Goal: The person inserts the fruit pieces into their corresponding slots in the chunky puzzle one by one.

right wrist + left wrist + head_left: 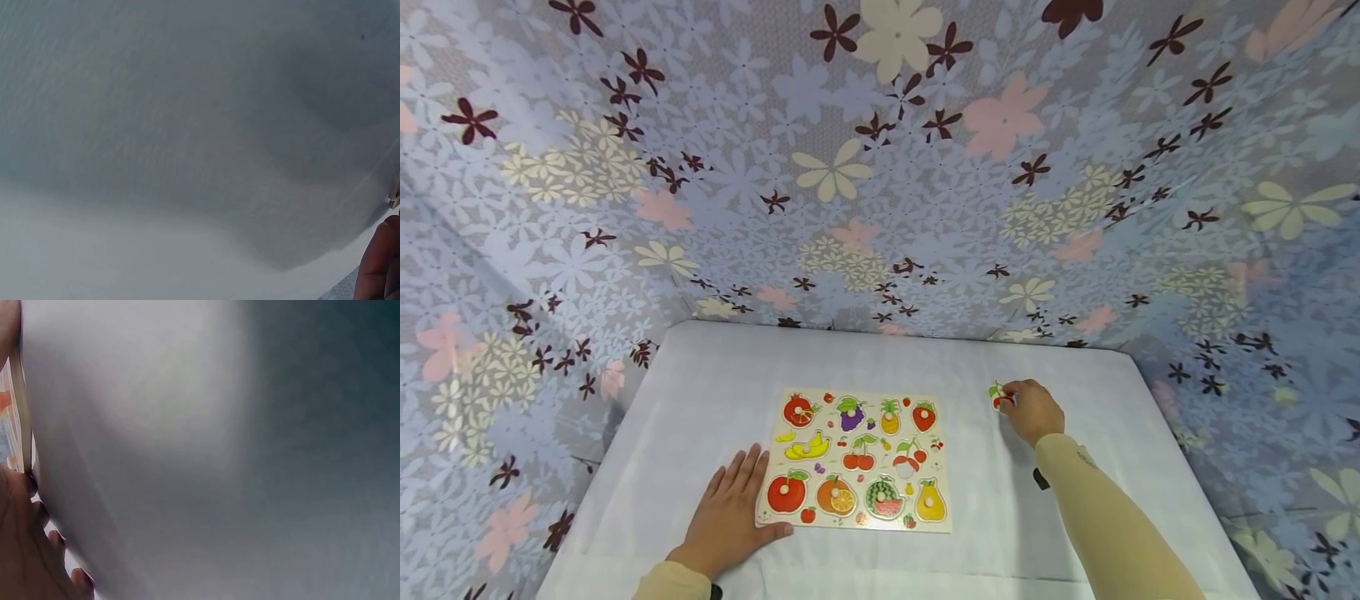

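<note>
A wooden fruit puzzle board (857, 527) lies on the white table, with knobbed fruit pieces such as an apple (787, 493), a pear (931, 503) and bananas (808, 447) in it. One cherry shape (906, 461) on the board shows a pale patch. My left hand (727, 510) rests with fingers spread at the board's left side, its thumb along the lower left corner. To the right of the board, my right hand (1036, 411) pinches a cherry puzzle piece (996, 393), partly hidden by the fingers. Only fingertips (375, 262) and a piece's edge show in the right wrist view.
The white-covered table (715, 367) surrounds the board on all sides. Behind it and at both sides hangs a floral cloth (880, 208). White surface fills most of both wrist views.
</note>
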A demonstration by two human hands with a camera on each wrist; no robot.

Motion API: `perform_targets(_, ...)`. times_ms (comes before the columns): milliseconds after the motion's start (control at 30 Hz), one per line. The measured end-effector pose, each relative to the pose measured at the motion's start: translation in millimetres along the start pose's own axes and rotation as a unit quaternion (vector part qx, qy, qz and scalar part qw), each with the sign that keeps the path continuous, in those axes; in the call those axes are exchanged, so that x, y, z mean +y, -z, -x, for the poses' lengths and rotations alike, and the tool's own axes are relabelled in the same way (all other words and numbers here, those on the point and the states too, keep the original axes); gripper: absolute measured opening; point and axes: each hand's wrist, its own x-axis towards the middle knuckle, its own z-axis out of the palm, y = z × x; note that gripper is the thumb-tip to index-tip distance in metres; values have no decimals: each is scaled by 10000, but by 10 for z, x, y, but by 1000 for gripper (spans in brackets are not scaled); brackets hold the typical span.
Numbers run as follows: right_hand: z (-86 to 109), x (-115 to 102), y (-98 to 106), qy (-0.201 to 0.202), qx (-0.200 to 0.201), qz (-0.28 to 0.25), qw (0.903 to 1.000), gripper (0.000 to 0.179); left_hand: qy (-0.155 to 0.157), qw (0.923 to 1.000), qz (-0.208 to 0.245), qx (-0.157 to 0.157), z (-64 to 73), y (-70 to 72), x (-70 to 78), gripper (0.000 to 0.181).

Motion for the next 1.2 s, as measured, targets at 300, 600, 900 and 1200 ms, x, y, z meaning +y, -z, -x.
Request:
perform_targets(300,-27,64,-58,81,169,5,9998,21,5,10000,14,-49,-11,3,2,119)
perform_targets(600,-31,40,-68,-31,175,73,9998,19,45,10000,-9,-53,-16,-35,-17,121)
perform_targets(900,-32,13,-62,-92,101,80,9999,20,25,10000,56,-34,-10,-45,-9,117)
perform_targets(1200,-29,1,-56,-91,182,142,9997,19,105,9999,29,-86,-10,8,16,116)
